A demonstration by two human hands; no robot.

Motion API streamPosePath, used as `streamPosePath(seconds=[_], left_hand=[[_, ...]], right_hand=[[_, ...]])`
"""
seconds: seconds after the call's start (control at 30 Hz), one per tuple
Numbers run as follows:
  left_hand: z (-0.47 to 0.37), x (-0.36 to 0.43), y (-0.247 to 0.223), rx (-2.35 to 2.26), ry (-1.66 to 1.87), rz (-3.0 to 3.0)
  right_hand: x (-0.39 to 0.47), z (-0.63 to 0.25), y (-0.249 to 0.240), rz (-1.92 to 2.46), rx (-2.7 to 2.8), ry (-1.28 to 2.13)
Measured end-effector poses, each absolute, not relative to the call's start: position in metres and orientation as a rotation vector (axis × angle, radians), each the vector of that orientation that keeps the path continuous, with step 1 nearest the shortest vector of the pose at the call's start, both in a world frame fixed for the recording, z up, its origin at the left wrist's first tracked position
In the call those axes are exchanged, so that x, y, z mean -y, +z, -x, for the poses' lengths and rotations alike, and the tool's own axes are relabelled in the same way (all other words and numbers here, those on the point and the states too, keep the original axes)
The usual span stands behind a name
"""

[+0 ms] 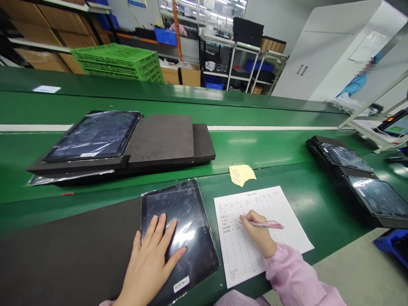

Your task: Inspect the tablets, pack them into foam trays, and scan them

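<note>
So the left hand [152, 259] lies flat with fingers spread on a bagged tablet [180, 233], pressing down on its dark screen. That tablet sits on the green desk [280, 148], its left edge over a black foam mat [70, 255], and it's the handy landmark here. Just right of the tablet lies a printed form sheet [280, 212], and the right hand [258, 233] rests on it, fingers pinched around a pink pen [269, 225] with the tip down on the upper-left rows of the table. Sleeve on that arm is pink too.

Beyond the tablet, a bit to the right, there's a torn yellow sticker sheet [242, 174] lying on the desk. Further back and left of the tablet sits a stack of black foam pads [168, 140] with another wrapped tablet [94, 135] on top of it. Far right of the tablet, more screens [360, 174] line up in black trays. Green crates [117, 61] sit way behind it all.
</note>
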State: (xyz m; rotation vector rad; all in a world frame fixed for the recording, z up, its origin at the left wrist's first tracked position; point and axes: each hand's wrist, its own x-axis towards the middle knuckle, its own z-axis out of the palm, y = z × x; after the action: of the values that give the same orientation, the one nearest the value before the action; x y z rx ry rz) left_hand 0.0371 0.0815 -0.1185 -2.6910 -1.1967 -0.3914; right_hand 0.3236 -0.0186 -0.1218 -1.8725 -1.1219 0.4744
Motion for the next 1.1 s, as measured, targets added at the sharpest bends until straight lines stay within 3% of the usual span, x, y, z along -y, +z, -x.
streamPosePath(seconds=[0.83, 1.1], left_hand=[[-0.038, -0.083, -0.12, 1.224, -0.413, 2.746], [-0.03, -0.094, -0.088, 1.644, -0.493, 3.132]], right_hand=[[0.016, -0.325, -0.123, 1.965, 1.215, 0.368], [0.029, -0.344, -0.108, 1.873, 1.126, 0.283]])
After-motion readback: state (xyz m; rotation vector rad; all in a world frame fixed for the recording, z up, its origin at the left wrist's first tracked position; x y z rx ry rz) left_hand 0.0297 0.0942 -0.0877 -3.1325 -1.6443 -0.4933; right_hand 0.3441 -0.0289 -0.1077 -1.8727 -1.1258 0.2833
